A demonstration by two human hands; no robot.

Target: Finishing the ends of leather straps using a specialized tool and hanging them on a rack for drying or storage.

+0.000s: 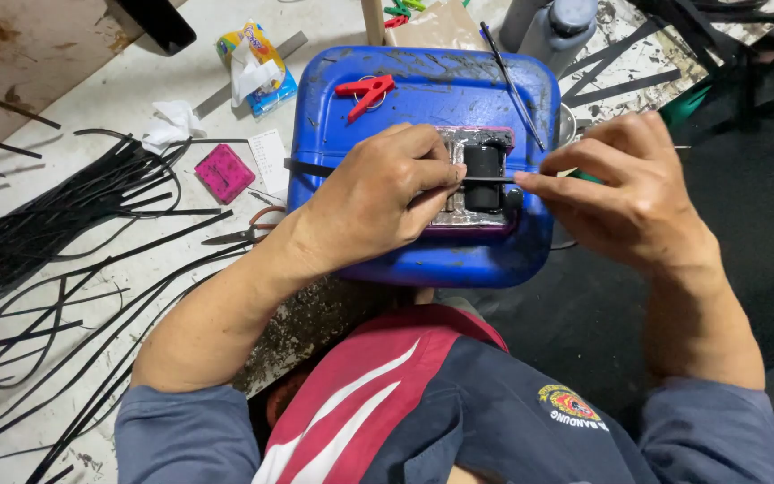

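Work surface: a blue plastic jerrycan lying flat [333,116] serves as a bench; a foil-lined rectangular tray [459,215] sits on its upper face.
Workpiece: a short black cylindrical part [483,164] stands in the tray, with a thin black strip [490,180] stretched horizontally across its front.
Left hand [378,197]: closed, thumb and forefinger pinching the strip just left of the cylinder, heel resting on the can.
Right hand [629,193]: narrow pinch on the strip's right end, remaining fingers curled; the hand hangs past the can's edge, unsupported.
Risk, slip: the strip is thin and appears held under tension; uneven pull from either pinch could probably let it slide off the cylinder or out of the fingers.
Risk, tipping: the cylinder looks merely stood in the tray; sideways pull could topple it.
Risk, surface: the can's curved, scuffed face may let the tray shift under the left hand's weight.
Risk, clutter: a red plastic spring clamp [366,90] and a thin dark rod [512,85] lie loose on the can, near the working area, and could be knocked off.
Package: a yellow-and-blue tissue packet with white tissue protruding [255,67], on the table above-left of the can.
Label: a small white printed paper slip [268,157], flat on the table just left of the can.
Pad: a magenta square pad [224,172], beside the slip.
Badge: a round yellow-and-red embroidered patch [569,405] on the dark blue jacket.
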